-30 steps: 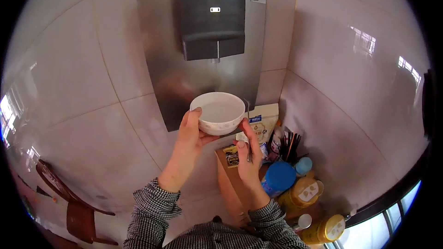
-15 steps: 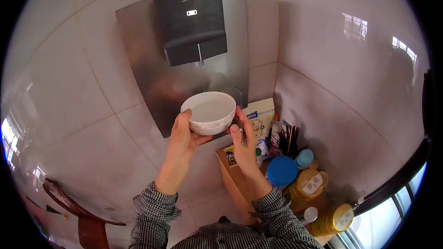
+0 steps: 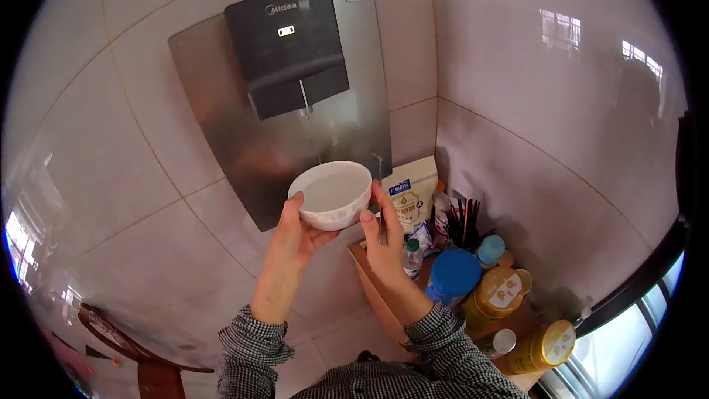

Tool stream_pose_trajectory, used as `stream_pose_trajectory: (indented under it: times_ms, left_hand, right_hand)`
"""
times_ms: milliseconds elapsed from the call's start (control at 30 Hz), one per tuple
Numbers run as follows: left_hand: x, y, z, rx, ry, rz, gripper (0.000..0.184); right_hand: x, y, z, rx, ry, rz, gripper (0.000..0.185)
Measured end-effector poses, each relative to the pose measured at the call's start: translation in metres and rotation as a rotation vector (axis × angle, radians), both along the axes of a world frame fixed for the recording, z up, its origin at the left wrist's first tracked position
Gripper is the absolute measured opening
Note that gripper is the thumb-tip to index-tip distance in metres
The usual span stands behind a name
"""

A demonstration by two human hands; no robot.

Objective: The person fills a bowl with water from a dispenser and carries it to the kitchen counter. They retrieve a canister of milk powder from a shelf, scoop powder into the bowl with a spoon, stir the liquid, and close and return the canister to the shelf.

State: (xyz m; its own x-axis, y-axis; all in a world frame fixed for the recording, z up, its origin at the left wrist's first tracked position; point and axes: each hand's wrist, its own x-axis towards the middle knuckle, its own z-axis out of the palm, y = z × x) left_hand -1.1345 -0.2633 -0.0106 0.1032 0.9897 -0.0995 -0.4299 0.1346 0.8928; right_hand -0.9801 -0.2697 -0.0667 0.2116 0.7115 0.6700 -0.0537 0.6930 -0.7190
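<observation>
Sitting between left grip and right grip: white bowl.

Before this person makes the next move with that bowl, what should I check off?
1. Bowl supported: ok, left hand grips one side, right hand is at the other.
2. Bowl upright: ok, its opening faces up.
3. Bowl squarely under the spout: cannot tell, it appears lower but depth is unclear.
4. Right hand free: not ok, it holds a thin metal utensil.
5. Liquid in the bowl: cannot tell.
</observation>
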Motion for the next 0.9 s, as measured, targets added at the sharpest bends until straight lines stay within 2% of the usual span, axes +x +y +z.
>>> stream_pose_trajectory:
  times_ms: [267,467,500,600,700,767,833,900]
  left_hand:
    - [0.001,-0.008,-0.009,-0.029,0.028,0.061,0.060]
    - [-0.001,-0.011,-0.013,-0.030,0.009,0.061,0.067]
    - [-0.001,-0.011,-0.012,-0.038,0.004,0.066,0.064]
    - [-0.002,-0.011,-0.012,-0.049,-0.005,0.074,0.058]
    - [-0.002,-0.010,-0.014,-0.022,0.004,0.065,0.060]
    - [-0.001,-0.010,-0.014,0.011,0.024,0.049,0.065]
    - [-0.001,-0.010,-0.012,0.004,-0.003,0.041,0.058]
    - [-0.001,-0.010,-0.012,0.000,-0.016,0.042,0.053]
  right_hand:
    - [0.009,-0.001,-0.017,-0.032,0.032,0.004,0.047]
    - [0.037,-0.014,0.003,0.032,0.034,-0.058,0.050]
    - [0.040,-0.013,0.006,0.105,-0.017,-0.175,0.050]
    - [0.050,-0.020,0.023,0.126,-0.062,-0.174,0.040]
    - [0.045,-0.019,0.034,0.122,0.068,0.043,0.021]
    - [0.041,-0.021,0.047,0.114,-0.146,-0.029,0.015]
    - [0.037,-0.019,0.057,0.126,-0.305,-0.037,0.006]
    - [0.035,-0.015,0.063,0.211,-0.482,-0.079,0.006]
